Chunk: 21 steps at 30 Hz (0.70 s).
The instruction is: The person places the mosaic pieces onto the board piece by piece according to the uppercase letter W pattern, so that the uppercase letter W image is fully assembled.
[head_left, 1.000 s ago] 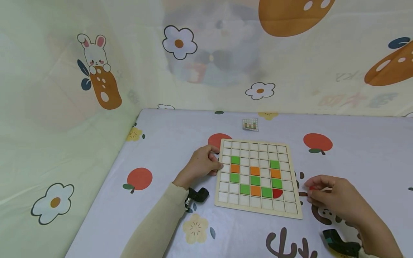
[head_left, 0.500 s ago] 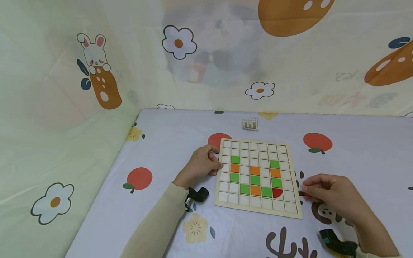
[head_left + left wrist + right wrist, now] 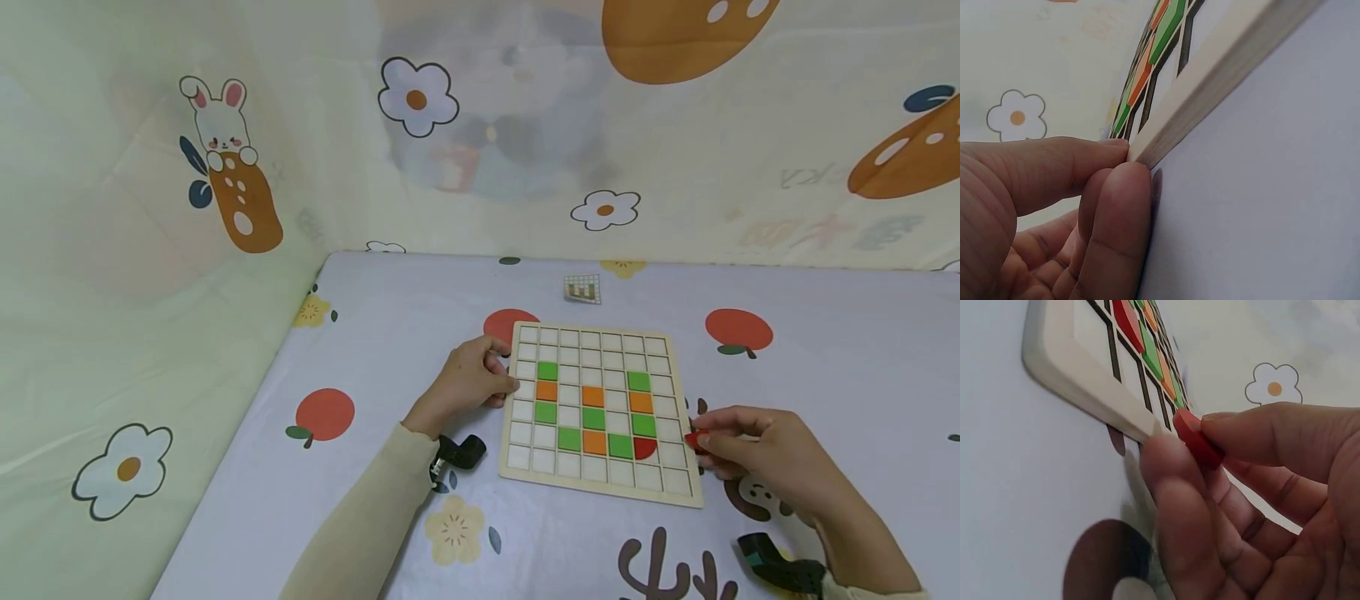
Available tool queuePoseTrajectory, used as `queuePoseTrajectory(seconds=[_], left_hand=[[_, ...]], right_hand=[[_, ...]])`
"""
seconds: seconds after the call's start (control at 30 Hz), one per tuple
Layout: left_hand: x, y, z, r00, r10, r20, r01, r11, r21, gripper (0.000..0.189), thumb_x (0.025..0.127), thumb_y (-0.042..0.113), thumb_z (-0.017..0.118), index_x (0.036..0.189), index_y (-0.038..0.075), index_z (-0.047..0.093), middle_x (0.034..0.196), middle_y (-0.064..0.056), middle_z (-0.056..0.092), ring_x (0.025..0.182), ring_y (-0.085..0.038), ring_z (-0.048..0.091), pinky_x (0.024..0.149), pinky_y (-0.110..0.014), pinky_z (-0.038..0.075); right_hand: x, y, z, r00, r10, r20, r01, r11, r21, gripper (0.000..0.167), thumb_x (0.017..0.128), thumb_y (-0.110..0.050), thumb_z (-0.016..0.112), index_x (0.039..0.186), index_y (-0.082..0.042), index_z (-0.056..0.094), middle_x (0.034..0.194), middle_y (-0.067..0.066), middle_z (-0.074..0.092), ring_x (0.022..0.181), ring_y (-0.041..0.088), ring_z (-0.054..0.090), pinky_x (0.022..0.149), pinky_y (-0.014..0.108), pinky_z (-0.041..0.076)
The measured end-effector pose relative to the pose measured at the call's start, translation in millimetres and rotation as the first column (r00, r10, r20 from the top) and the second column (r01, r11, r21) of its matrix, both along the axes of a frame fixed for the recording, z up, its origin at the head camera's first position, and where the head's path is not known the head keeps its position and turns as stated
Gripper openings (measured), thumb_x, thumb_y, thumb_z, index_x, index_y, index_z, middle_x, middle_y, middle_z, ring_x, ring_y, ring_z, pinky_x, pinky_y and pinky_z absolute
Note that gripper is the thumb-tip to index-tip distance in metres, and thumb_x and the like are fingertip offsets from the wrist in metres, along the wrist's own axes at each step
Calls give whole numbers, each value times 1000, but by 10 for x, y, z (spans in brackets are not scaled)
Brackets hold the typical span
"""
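A square wooden grid board lies on the patterned cloth, with green, orange and red pieces in some cells. My left hand holds its left edge, thumb and index fingertips against the pale frame. Just off the board's right edge, my right hand pinches a small red tile between thumb and fingers. The tile is tilted, partly covered by the fingertips, and overlaps the frame in the head view. In the board's lower right part sits a red tile with a rounded corner, below a green tile.
Behind the board lies a small card printed with a grid pattern. The cloth carries printed fruit and flowers. Fabric walls rise at the back and left. Dark wrist cameras are worn on both wrists.
My right hand has moved a little left, bringing the red tile to the board's right edge, where more of it shows. The left hand and the board have stayed put.
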<state>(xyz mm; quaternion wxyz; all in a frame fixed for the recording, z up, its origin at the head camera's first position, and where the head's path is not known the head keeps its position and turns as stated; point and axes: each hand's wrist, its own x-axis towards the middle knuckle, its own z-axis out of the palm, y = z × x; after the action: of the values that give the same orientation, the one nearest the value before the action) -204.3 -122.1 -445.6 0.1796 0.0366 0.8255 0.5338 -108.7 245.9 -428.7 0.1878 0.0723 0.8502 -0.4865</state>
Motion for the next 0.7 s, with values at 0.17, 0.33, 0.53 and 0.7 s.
queuePoseTrajectory(seconds=[0.17,0.33,0.53,0.7], left_hand=[[-3,-2,-2,1000,2,6,-2,1000,6,45,89,2,80,128,3,60,87,-9,63,56,-13,62,57,-22,57],[2,0,5,1000,3,1,-3,1000,0,44,89,3,81,128,3,60,86,-9,63,57,-14,62,57,-22,57],[5,-1,15,1000,11,9,-11,1000,3,44,89,3,81,128,3,60,87,-9,63,57,-14,62,57,-22,57],[5,1,5,1000,7,11,-7,1000,15,44,89,2,80,128,3,59,86,-9,62,57,-14,62,57,-21,57]], right_hand=[[6,-34,9,999,14,-37,-10,996,91,35,100,-24,72,124,2,71,103,6,78,78,17,66,65,28,58],[1,-89,18,1000,4,-18,-4,1000,18,37,100,-21,72,125,6,68,104,9,77,80,16,73,69,29,62],[-51,-232,46,1000,11,22,-8,993,-119,37,100,-17,72,125,8,65,102,12,77,81,22,76,72,30,63],[-93,-447,65,999,38,33,-33,986,-163,33,99,-13,72,122,8,65,100,13,76,79,22,75,71,30,64]])
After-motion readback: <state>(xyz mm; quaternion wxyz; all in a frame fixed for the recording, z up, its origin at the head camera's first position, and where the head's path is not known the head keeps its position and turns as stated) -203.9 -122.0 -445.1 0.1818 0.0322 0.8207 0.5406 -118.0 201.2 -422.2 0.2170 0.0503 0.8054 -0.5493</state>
